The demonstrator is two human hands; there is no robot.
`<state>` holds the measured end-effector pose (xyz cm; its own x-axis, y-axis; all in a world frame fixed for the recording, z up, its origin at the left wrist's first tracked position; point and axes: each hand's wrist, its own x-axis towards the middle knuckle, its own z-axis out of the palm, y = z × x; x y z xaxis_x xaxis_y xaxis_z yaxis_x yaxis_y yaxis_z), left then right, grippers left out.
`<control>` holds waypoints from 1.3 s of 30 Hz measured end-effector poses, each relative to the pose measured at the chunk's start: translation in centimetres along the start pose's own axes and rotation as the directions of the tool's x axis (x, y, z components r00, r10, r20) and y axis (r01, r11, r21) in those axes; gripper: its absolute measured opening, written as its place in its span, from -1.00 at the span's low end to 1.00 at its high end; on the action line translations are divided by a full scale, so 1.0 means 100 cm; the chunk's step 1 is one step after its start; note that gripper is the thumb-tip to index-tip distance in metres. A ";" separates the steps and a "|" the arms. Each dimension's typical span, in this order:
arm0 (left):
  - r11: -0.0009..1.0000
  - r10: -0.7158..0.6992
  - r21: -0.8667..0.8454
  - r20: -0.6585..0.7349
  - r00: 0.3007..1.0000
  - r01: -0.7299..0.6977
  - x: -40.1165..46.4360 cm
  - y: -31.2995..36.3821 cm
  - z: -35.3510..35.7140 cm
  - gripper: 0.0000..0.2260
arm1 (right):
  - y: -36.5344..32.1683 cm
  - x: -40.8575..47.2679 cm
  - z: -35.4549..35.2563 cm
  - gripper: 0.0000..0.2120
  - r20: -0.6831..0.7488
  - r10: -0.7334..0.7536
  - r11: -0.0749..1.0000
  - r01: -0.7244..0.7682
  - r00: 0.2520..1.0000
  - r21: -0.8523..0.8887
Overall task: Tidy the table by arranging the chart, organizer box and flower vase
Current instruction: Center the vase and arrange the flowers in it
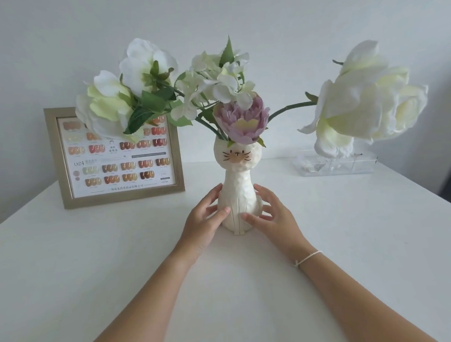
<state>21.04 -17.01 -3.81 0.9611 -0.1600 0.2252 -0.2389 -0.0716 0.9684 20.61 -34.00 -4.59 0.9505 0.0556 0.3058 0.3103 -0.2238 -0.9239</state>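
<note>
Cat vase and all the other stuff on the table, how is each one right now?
cat vase: upright on the table, full of flowers
left hand: fingers spread against the vase's left side
right hand: fingers spread against its right side
chart: framed, standing upright at the back left, partly hidden by flowers
organizer box: clear, sitting flat at the back right, a white flower in front of it
</note>
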 end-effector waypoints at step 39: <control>1.000 0.029 -0.001 -0.030 0.999 -0.029 0.159 -0.023 0.049 -0.55 | 0.056 0.139 -0.052 -0.49 -0.104 -0.014 0.998 0.020 0.994 0.051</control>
<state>36.18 -24.23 -3.01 0.9575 -0.1322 0.2565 -0.2667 -0.0656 0.9616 35.46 -39.49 -4.29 0.9389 -0.0431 0.3414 0.3296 -0.1726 -0.9282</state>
